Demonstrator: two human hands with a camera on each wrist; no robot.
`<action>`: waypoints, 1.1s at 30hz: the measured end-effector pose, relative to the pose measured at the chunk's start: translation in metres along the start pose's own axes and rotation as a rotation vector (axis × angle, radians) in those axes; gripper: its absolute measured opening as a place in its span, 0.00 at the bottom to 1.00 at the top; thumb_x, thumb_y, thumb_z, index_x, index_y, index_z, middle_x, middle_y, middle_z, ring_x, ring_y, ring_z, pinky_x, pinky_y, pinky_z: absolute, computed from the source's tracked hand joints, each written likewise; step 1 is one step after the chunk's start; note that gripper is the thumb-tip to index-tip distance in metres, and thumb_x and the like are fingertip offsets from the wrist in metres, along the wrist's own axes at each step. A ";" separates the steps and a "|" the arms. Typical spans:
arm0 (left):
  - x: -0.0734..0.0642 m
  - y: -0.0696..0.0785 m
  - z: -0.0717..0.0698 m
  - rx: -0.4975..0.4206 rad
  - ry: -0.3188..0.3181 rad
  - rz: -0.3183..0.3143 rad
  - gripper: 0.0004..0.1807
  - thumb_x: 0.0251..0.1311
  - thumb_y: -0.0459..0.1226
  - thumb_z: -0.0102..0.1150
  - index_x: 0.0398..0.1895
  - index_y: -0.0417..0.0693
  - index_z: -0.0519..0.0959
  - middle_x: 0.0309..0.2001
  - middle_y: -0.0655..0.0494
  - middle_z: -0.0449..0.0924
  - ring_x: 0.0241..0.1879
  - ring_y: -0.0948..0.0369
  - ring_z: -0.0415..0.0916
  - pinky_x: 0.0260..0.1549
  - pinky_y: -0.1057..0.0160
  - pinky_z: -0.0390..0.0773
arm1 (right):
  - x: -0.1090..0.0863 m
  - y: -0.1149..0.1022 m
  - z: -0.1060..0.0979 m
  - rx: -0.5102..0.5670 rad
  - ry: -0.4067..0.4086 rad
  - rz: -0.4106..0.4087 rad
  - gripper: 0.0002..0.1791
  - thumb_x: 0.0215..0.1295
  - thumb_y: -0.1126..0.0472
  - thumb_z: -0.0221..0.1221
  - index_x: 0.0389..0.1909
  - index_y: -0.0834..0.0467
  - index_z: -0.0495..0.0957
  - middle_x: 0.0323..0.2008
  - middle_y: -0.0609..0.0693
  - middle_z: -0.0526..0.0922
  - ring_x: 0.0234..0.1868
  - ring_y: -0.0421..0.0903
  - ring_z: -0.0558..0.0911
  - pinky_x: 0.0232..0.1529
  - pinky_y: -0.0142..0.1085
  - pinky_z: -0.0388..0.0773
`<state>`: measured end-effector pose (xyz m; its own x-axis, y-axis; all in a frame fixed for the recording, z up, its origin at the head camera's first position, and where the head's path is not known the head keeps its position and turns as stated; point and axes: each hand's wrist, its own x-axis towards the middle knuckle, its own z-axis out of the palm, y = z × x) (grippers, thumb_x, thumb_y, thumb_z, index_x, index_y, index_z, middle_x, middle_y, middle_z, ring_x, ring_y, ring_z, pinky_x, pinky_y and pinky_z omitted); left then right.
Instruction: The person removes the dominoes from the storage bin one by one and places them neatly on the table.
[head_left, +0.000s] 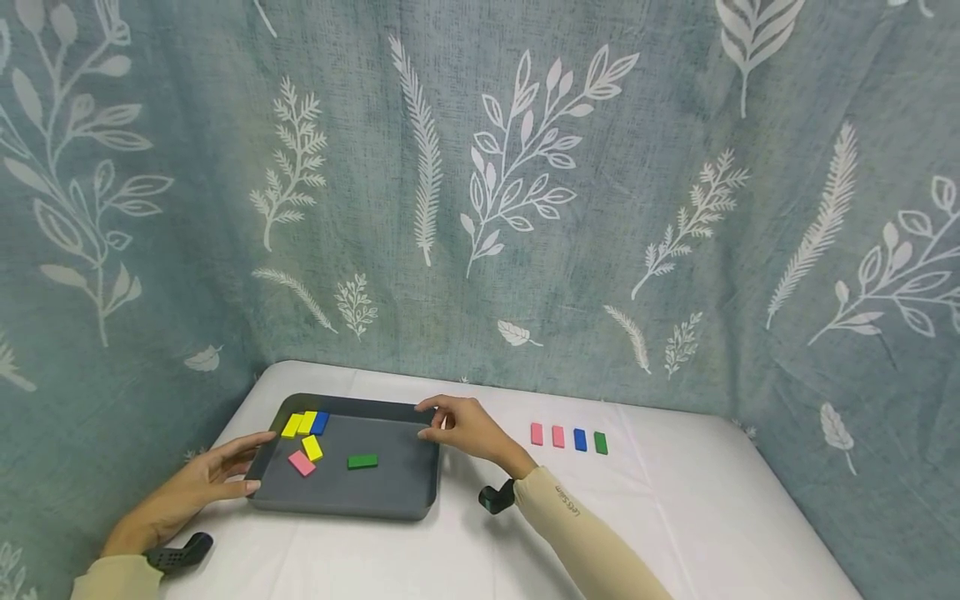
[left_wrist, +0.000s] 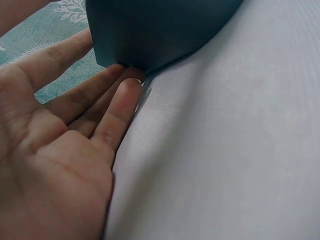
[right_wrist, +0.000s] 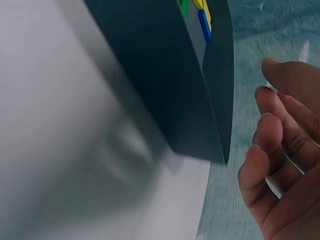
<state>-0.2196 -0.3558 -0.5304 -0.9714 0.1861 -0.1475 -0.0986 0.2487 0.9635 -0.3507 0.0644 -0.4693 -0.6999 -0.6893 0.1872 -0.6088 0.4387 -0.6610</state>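
- The gray tray (head_left: 397,471) sits on the white cloth (head_left: 420,558), toward 8 o'clock from the middle of the head view.
- The left hand (head_left: 197,486) is at the tray's 9 o'clock side. Its fingers are spread and mostly straight, and some fingertips touch the low edge of the tray's corner.
- The right hand (head_left: 467,427) is just beside the tray's 2 o'clock corner. Its thumb and fingers are apart and a bit bent, pinching nothing; the right wrist view shows a gap before the tray.
- In the tray, at 10 o'clock, 2 yellow blocks (head_left: 306,422) and 1 blue block (head_left: 320,423) sit side by side.
- Just below them is 1 more yellow block (head_left: 312,448), tilted, with 1 pink block (head_left: 302,463) at its 7 o'clock.
- The green block (head_left: 362,461) lies near the tray's middle.
- Well apart, at 3 o'clock from the tray, 4 blocks (head_left: 558,437) make a row: pink, pink, blue, green.
- Behind, at 12 o'clock, hangs a blue-green curtain (head_left: 450,333) with white leaves.
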 end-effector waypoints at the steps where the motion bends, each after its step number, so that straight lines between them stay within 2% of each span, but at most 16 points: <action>1: 0.000 0.000 0.000 -0.001 0.000 0.000 0.44 0.65 0.41 0.68 0.81 0.51 0.57 0.79 0.42 0.51 0.72 0.40 0.55 0.63 0.34 0.64 | 0.003 -0.002 0.003 0.000 -0.009 -0.001 0.21 0.67 0.55 0.70 0.59 0.52 0.82 0.30 0.40 0.83 0.24 0.38 0.75 0.29 0.31 0.73; 13: 0.000 0.000 -0.002 0.002 -0.008 0.013 0.43 0.67 0.40 0.67 0.81 0.51 0.57 0.78 0.44 0.53 0.68 0.49 0.60 0.62 0.42 0.66 | 0.034 -0.018 0.032 -0.065 -0.155 -0.045 0.21 0.67 0.54 0.69 0.58 0.56 0.83 0.29 0.37 0.82 0.30 0.33 0.80 0.35 0.28 0.79; 18: 0.001 -0.001 -0.003 -0.007 -0.011 0.015 0.43 0.67 0.40 0.67 0.81 0.51 0.57 0.78 0.43 0.53 0.68 0.48 0.60 0.63 0.41 0.66 | 0.046 -0.024 0.042 -0.073 -0.216 -0.049 0.19 0.66 0.57 0.71 0.55 0.58 0.84 0.29 0.38 0.83 0.31 0.32 0.81 0.37 0.27 0.79; 23: 0.002 -0.002 -0.004 -0.004 -0.008 0.011 0.43 0.66 0.40 0.68 0.81 0.51 0.58 0.79 0.43 0.53 0.70 0.44 0.58 0.62 0.38 0.65 | 0.056 -0.027 0.050 -0.152 -0.285 -0.074 0.19 0.64 0.57 0.72 0.54 0.57 0.84 0.28 0.36 0.83 0.31 0.30 0.81 0.37 0.24 0.77; 30: 0.003 -0.002 -0.004 -0.002 -0.011 0.017 0.43 0.67 0.41 0.67 0.81 0.51 0.57 0.79 0.41 0.51 0.72 0.39 0.54 0.62 0.34 0.64 | 0.063 -0.033 0.056 -0.227 -0.325 -0.025 0.18 0.60 0.56 0.75 0.50 0.54 0.86 0.26 0.36 0.82 0.26 0.31 0.78 0.31 0.25 0.74; 33: 0.003 -0.002 -0.004 -0.013 -0.012 0.017 0.44 0.67 0.40 0.68 0.81 0.50 0.56 0.79 0.40 0.51 0.73 0.39 0.54 0.62 0.35 0.65 | 0.065 -0.030 0.059 -0.240 -0.332 0.013 0.16 0.59 0.55 0.75 0.47 0.53 0.87 0.25 0.36 0.82 0.25 0.31 0.77 0.29 0.25 0.73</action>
<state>-0.2236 -0.3594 -0.5321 -0.9702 0.2020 -0.1341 -0.0854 0.2333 0.9687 -0.3557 -0.0283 -0.4801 -0.5732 -0.8144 -0.0907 -0.6983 0.5433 -0.4661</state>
